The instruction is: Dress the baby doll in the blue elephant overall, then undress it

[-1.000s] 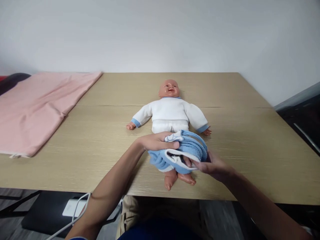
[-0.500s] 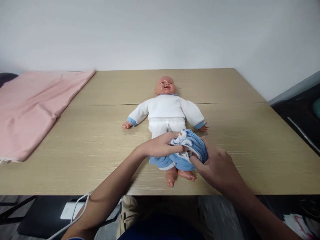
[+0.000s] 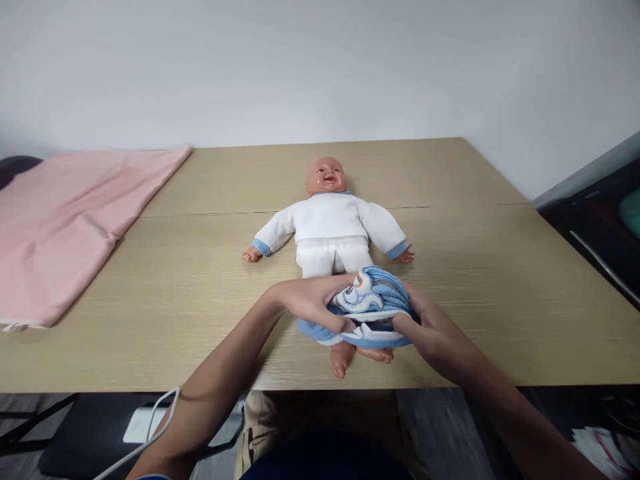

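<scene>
A baby doll (image 3: 330, 217) lies on its back on the wooden table (image 3: 200, 287), head toward the wall. It wears a white top with blue cuffs and white trousers. Over its lower legs, a bunched blue and white knitted garment (image 3: 375, 293) with a stitched animal-like figure is held up. My left hand (image 3: 307, 300) grips the cloth's left side, thumb at its near edge. On the opposite side my right hand (image 3: 433, 327) is closed on the cloth, its thumb inside the rim. Between the hands the opening gapes. The doll's bare feet show below; its shins are hidden.
A pink cloth (image 3: 65, 233) is spread over the table's left side. Below the front edge at left are a dark seat (image 3: 75, 433) and a white box-shaped device (image 3: 145, 425) with a cable by my left forearm. A dark object (image 3: 595, 220) stands at right.
My hands have drawn the garment's opening wider and flatter, lowering it slightly toward the doll's feet. My left thumb has moved down to the near edge. The doll stays in place.
</scene>
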A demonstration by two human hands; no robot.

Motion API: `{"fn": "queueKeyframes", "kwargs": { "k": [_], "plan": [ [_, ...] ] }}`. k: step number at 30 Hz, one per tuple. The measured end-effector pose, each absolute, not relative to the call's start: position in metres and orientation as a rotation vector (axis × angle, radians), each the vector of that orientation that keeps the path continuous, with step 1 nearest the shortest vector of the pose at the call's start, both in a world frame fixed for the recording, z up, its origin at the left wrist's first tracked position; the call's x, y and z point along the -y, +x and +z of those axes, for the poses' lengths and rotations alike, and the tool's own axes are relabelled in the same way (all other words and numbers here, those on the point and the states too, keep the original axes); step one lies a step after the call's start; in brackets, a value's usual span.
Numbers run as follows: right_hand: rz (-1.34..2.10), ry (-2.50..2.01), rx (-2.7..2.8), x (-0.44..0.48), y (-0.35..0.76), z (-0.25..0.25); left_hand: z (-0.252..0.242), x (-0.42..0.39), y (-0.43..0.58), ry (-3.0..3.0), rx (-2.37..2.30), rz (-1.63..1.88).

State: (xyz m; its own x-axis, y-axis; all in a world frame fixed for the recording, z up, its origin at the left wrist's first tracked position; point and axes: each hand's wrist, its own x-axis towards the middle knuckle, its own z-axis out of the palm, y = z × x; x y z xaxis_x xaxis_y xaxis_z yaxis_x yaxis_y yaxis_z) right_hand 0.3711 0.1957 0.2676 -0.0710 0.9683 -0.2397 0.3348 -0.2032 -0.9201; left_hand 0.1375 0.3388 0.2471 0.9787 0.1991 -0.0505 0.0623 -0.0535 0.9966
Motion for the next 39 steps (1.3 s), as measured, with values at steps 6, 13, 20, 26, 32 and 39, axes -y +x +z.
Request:
{"fn": "queueKeyframes", "kwargs": {
  "k": [6,13,20,26,32,39],
  "plan": [
    [1.364,-1.481,1.424,-0.189,0.373,0.268,0.254,-0.334,0.139,1.608,-0.282,0.118],
    [1.122,-1.745,1.451,-0.186,0.358,0.264,0.259,-0.318,0.149,1.653,-0.428,0.154],
    [0.854,-2.018,1.644,-0.185,0.367,0.271,0.258,-0.318,0.147,1.906,-0.432,0.049],
    [0.788,-1.985,1.754,-0.177,0.373,0.265,0.251,-0.306,0.157,2.058,-0.623,0.16],
    [0.701,-2.061,1.76,-0.171,0.371,0.261,0.249,-0.295,0.167,2.211,-0.724,0.034],
    [0.382,-2.196,1.827,-0.155,0.368,0.246,0.25,-0.293,0.168,2.285,-0.68,-0.107]
  ]
}}
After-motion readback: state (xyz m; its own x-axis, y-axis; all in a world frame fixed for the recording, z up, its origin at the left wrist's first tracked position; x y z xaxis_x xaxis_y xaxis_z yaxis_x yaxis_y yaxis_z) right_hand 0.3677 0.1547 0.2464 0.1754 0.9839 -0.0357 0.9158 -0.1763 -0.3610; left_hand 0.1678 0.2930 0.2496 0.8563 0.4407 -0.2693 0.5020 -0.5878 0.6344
